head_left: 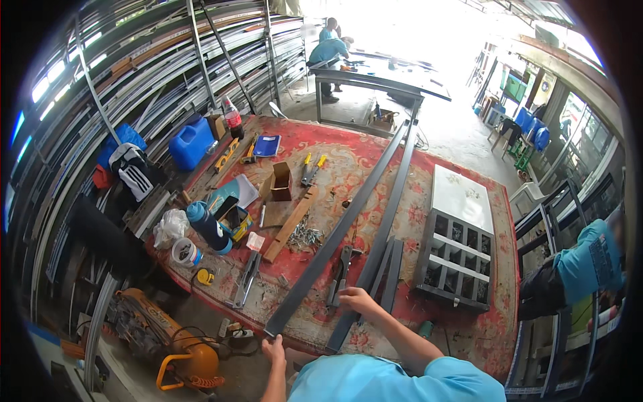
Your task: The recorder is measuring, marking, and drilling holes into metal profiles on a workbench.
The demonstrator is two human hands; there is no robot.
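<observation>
A long dark grey metal bar point(335, 238) runs away from me across a red patterned carpet on the table. My left hand point(273, 348) is closed at its near end. A second dark bar point(385, 238) lies to its right, with shorter dark pieces point(390, 271) beside it. My right hand point(358, 300), fingers curled, is between the two bars, beside the lower end of a two-handled metal hand tool point(341, 271). Whether it touches that tool or holds something small cannot be made out. Another long-handled metal tool point(248, 280) lies left of the bars.
The carpet point(315, 144) carries a pile of small fasteners point(306, 234), a wooden strip point(291, 224), a cardboard box point(278, 182), a blue bottle point(209, 228) and a dark gridded frame point(455, 258). An orange machine point(161, 328) stands lower left. A co-worker point(583, 261) is at the right.
</observation>
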